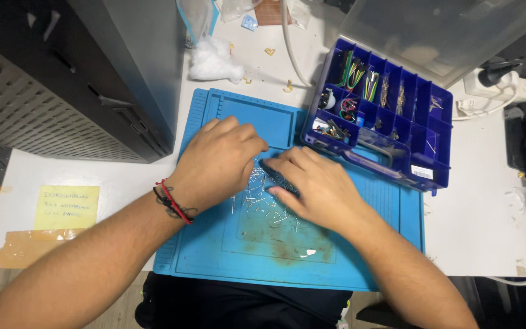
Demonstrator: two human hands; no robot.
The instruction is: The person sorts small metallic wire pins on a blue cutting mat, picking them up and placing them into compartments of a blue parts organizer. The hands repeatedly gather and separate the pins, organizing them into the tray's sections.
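2 hands are down on your blue work mat (pixel 214 256), close together near its middle. Your left hand (pixel 219 159), the one with the red and black cords at the wrist, lies palm down with its fingers curled toward the right, and you cannot tell from here whether they pinch anything. Your right hand (pixel 319 187) lies just beside it, fingers closed around a small dark part (pixel 277 177) that sticks out toward the left hand; the part sits between the 2 hands, under the right fingertips, and its kind is too small to make out. A scatter of thin metal pins (pixel 262 204) lies on the mat right below and between both hands, touching the mat, some partly hidden by your fingers. Just beyond the right hand, the purple compartment box (pixel 414 141) rests open, overlapping the mat's far right corner, with wires and small components in its cells. A white cotton wad (pixel 214 61) lies well beyond the mat, and a yellow note (pixel 67 207) is stuck to the table far to your left.
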